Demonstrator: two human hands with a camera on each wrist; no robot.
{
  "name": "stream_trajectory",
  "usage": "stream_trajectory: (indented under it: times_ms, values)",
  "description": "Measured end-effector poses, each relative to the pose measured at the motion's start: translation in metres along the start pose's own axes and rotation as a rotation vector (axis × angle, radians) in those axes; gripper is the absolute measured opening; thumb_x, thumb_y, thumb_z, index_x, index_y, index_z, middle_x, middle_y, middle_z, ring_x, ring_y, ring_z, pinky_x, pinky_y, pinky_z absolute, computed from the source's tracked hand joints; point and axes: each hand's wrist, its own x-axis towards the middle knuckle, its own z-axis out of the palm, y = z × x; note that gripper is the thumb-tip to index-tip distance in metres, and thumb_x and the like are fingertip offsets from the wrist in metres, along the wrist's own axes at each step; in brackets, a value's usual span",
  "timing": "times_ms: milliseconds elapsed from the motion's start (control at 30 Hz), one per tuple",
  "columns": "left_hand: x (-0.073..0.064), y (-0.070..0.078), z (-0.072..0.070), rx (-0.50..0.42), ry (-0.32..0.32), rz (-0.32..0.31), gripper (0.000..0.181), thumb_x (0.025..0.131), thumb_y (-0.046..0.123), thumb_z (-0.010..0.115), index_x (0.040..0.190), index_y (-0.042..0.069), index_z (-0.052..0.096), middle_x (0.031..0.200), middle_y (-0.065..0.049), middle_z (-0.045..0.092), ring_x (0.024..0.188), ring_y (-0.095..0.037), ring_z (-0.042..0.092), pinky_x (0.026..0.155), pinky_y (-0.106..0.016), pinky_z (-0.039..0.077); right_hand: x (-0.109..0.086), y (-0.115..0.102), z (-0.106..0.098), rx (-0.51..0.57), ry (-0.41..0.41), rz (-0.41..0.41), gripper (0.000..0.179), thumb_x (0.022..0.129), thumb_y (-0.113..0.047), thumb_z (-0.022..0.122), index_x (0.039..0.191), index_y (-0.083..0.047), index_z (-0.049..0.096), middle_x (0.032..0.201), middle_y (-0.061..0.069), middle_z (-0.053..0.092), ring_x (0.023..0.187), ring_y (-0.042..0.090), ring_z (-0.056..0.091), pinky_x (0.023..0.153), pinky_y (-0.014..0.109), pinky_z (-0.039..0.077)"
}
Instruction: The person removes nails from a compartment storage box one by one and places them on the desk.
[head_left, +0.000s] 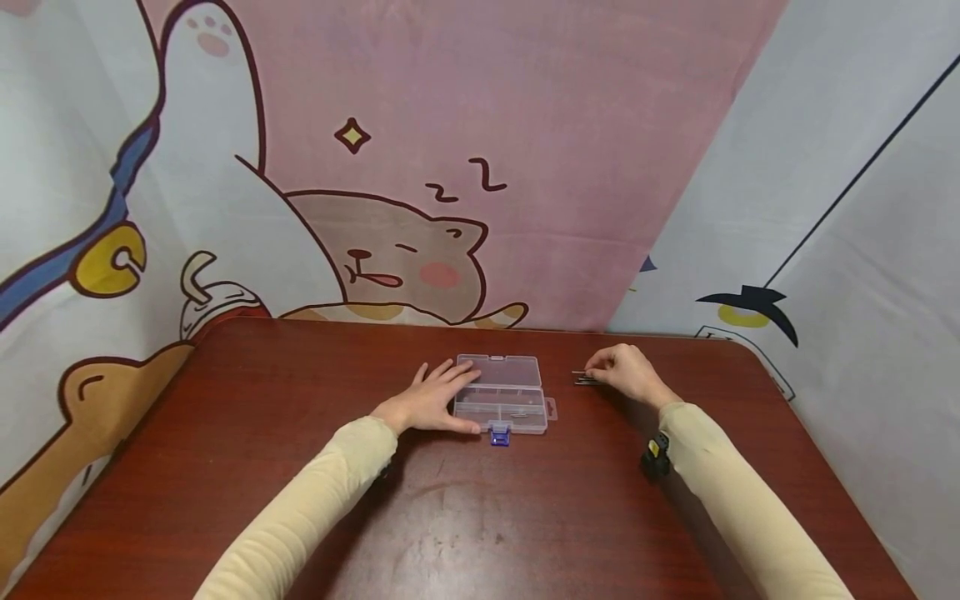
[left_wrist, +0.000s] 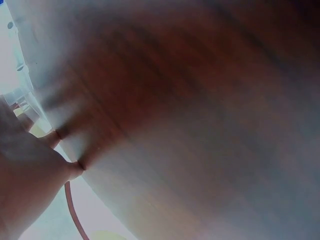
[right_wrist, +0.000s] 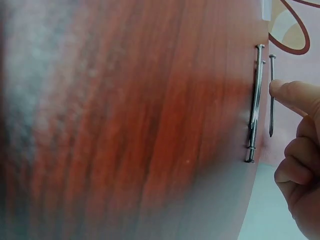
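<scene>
My right hand (head_left: 628, 372) pinches a nail (right_wrist: 272, 107) between thumb and forefinger, its other fingers curled in. In the right wrist view that nail stands slightly apart from several more nails (right_wrist: 255, 100) lying in a bunch on the table. With its fingers spread, my left hand (head_left: 431, 400) rests on the left side of a clear plastic compartment box (head_left: 500, 408). Its fingertips lie over the raised lid (head_left: 510, 372) and the thumb is by the front edge. A few small metal pieces (head_left: 519, 415) lie in a front right compartment.
The dark red wooden table (head_left: 480, 517) carries the box and nails near its far side. A blue latch (head_left: 499, 437) hangs at the box's front and a clear hanging tab (head_left: 551, 408) juts from its right. A cartoon-printed cloth (head_left: 555, 167) hangs behind the table.
</scene>
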Motion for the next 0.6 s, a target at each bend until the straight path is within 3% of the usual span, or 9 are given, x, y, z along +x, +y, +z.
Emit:
stream_trajectory:
  times_ms: [600]
  values:
    - [0.001,0.0,0.001,0.008,0.001,-0.004,0.098,0.077,0.068,0.065,0.153,0.02,0.029,0.16,-0.004,0.018,0.144,-0.034,0.013,0.109,-0.063,0.006,-0.003,0.013,0.001,0.006,-0.018,0.024,0.005,0.087,-0.008,0.071,0.09,-0.007,0.076,0.076,-0.002,0.067,0.059,0.014,0.046,0.058,0.031,0.04]
